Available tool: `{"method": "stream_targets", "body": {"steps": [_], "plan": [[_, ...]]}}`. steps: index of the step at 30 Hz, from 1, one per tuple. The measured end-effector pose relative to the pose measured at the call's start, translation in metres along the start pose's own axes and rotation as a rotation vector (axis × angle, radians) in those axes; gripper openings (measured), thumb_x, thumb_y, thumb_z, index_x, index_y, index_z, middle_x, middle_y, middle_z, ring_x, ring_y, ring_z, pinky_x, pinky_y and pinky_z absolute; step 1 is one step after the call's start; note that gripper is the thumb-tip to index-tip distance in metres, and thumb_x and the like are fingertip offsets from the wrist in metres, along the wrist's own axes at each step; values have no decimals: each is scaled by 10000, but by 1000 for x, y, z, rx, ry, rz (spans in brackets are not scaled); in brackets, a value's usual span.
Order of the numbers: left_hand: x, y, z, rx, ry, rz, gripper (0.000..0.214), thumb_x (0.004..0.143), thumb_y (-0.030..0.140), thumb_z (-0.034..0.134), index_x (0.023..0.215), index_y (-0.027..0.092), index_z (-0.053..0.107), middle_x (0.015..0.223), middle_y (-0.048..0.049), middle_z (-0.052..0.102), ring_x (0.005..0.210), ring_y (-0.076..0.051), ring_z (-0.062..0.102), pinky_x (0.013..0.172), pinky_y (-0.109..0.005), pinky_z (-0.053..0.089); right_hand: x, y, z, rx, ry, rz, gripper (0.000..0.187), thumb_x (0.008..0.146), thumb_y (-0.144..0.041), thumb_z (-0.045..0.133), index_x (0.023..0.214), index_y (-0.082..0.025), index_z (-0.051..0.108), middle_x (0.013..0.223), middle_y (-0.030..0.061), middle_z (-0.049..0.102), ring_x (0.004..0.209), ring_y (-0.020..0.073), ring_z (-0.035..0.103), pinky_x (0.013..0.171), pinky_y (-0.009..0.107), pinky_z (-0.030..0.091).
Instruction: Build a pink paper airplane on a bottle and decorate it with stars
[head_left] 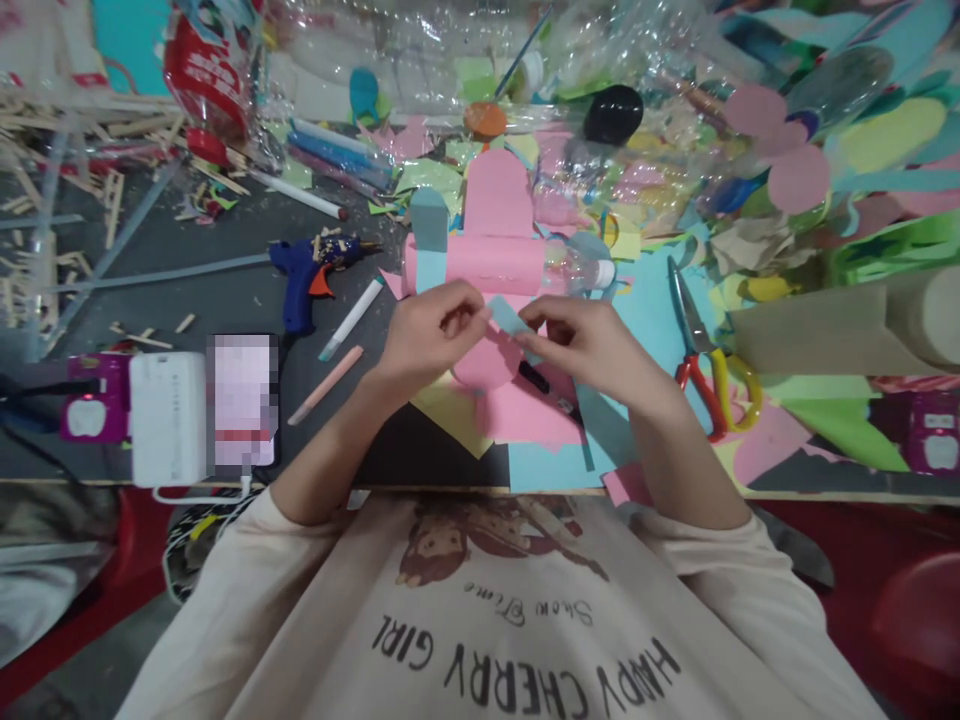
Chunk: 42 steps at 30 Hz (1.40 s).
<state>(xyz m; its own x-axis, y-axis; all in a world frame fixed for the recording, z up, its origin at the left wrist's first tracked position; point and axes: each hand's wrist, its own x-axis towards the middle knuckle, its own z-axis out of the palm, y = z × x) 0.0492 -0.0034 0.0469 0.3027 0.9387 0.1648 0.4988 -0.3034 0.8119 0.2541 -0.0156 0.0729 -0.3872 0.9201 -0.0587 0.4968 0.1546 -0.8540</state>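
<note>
Between my two hands is a small light-blue paper piece (507, 314). My left hand (435, 325) pinches its left end, and my right hand (581, 340) grips its right end with fingers closed. Just beyond them lies a plastic bottle (574, 272) wrapped in pink paper, its white cap pointing right. A rounded pink paper flap (499, 195) stands out from its far side, and blue-grey paper (430, 235) is on its left end. Under my hands is more pink paper (525, 415), with a small black tool (547, 385), perhaps a cutter, on it.
Scissors (697, 350) with red and yellow handles lie to the right, near a cardboard tube (840, 320). On the left are a blue glue gun (307, 275), markers (351, 320), a phone (241, 400) and a white charger block (166, 418). Paper scraps and plastic bottles crowd the back.
</note>
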Motion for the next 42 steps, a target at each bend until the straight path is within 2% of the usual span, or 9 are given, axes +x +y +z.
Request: {"method": "stream_targets", "body": {"steps": [5,12,15,18,23,29,35,42], "plan": [[14,-9,-2,-7,152,-61,204,905,273,561,709,223,540,616,52,473,560,-98,437,573,-238,371,28,0,-14,-64,72,-108,155,886,-314,637,826,-197,718,764,9,691,658,136,569,650,279,451],[19,-23,5,144,320,81,218,866,212,550,656,233,497,589,43,487,557,-126,471,607,-288,388,43,-4,-22,-83,157,-87,81,866,-282,695,832,-211,710,771,0,695,658,143,605,667,314,517],[17,-33,8,241,339,149,223,893,273,554,672,243,532,639,6,543,646,-169,538,706,-332,426,43,-2,-21,-86,184,-64,101,864,-304,704,815,-217,691,756,-3,690,661,151,615,666,327,539],[13,-45,11,305,346,121,231,949,400,525,782,256,595,785,-42,608,834,-215,594,857,-377,444,43,3,-21,-81,175,-57,106,871,-309,696,816,-219,687,759,3,692,671,159,631,668,337,557],[9,-59,14,247,400,235,425,1030,542,315,957,267,630,951,-69,621,943,-245,585,952,-462,406,45,10,-20,-44,140,-45,83,852,-277,704,809,-208,686,746,6,681,660,153,633,623,318,544],[9,-68,17,425,387,460,328,1052,439,339,1065,283,628,1008,-41,655,949,-213,606,902,-409,408,46,10,-18,-4,142,-3,106,823,-280,735,765,-220,671,709,6,659,652,162,621,608,324,537],[8,-72,21,416,227,370,302,1041,440,374,1053,283,632,1038,-40,663,1029,-225,625,983,-416,391,46,10,-12,-49,149,31,121,828,-306,733,757,-232,667,699,16,653,666,190,627,644,367,542],[11,-69,20,455,267,426,289,1041,411,377,1082,299,640,1030,-32,677,995,-217,640,939,-409,424,45,6,-11,-104,147,49,124,838,-336,718,777,-238,674,680,21,651,653,198,618,641,369,530]]}}
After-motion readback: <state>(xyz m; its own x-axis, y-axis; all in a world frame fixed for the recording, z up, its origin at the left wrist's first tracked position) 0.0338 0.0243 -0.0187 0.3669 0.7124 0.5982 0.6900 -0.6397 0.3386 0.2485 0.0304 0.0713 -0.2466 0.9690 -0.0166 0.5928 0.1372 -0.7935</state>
